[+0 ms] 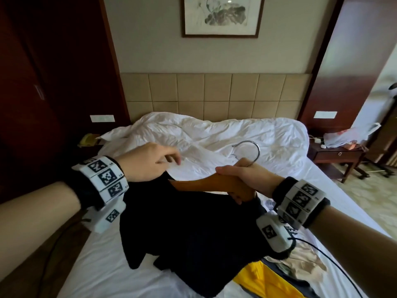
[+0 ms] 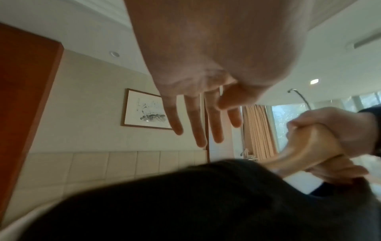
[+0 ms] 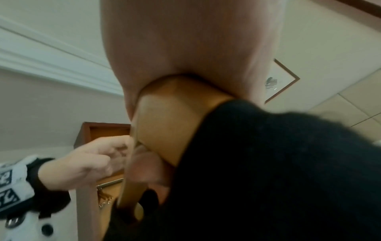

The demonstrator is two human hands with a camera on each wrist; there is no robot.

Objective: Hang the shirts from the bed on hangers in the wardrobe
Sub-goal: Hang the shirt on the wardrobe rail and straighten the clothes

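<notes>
A black shirt (image 1: pixel 193 229) lies spread on the white bed (image 1: pixel 103 265). My right hand (image 1: pixel 240 179) grips a wooden hanger (image 1: pixel 193 184) at its middle. Its metal hook (image 1: pixel 249 151) points toward the headboard. The hanger's right arm is tucked inside the shirt's neck, and its left arm lies bare on top. In the right wrist view the hanger (image 3: pixel 171 117) sits in my palm against the black shirt (image 3: pixel 268 171). My left hand (image 1: pixel 165 160) hovers just above the shirt's collar and holds nothing. The left wrist view shows its fingers (image 2: pixel 198 127) straight over the black shirt (image 2: pixel 185 203).
A yellow garment (image 1: pixel 264 282) and a beige one (image 1: pixel 305 267) lie on the bed at lower right. A crumpled white duvet (image 1: pixel 214 134) fills the head end. A nightstand (image 1: pixel 337 155) with a plastic bag (image 1: pixel 348 136) stands on the right. Dark wooden panels (image 1: pixel 43 82) are on the left.
</notes>
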